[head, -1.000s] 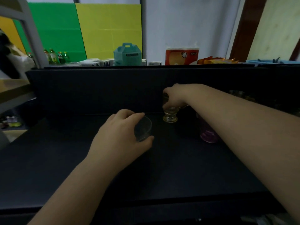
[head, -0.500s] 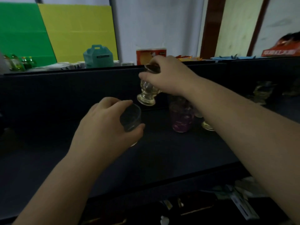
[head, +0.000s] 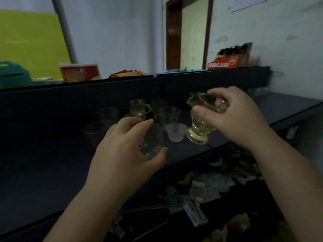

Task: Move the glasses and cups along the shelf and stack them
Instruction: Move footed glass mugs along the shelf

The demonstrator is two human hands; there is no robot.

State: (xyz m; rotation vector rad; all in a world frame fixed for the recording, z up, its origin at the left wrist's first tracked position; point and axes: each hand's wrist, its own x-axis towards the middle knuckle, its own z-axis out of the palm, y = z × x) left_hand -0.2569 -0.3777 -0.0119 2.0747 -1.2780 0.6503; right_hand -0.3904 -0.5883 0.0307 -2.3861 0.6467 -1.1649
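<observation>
**Hands holding two glasses above the dark shelf**

Clutter (head: 206, 194) of papers and small packets is lying along the bottom right of the frame, below the shelf edge. Just above it, both forearms are reaching up from the lower edge. The left hand (head: 122, 154), in the centre of the frame, is curling its fingers and thumb round a clear tumbler (head: 151, 142), which is tilting with its mouth turned toward the right. The right hand (head: 232, 117), right of centre and a little higher, is gripping a yellowish footed glass (head: 199, 126) by its rim, fingers over the top and thumb against the side; the glass is leaning, its thick foot pointing down and to the left, clear of the shelf (head: 52, 172).

Between the two hands, a small frosted cup (head: 176, 132) is standing upright on the dark shelf surface. Behind it, a cluster of clear glasses (head: 167, 114) and a small handled glass jug (head: 139, 109) are sitting against the shelf's back panel, with a dark reddish cup (head: 95, 131) to their left.

Farther back, on the top ledge, a red and white box (head: 80, 71) is standing at upper left and an orange carton (head: 230, 60) at upper right, with a brown doorway (head: 187, 34) showing between them
</observation>
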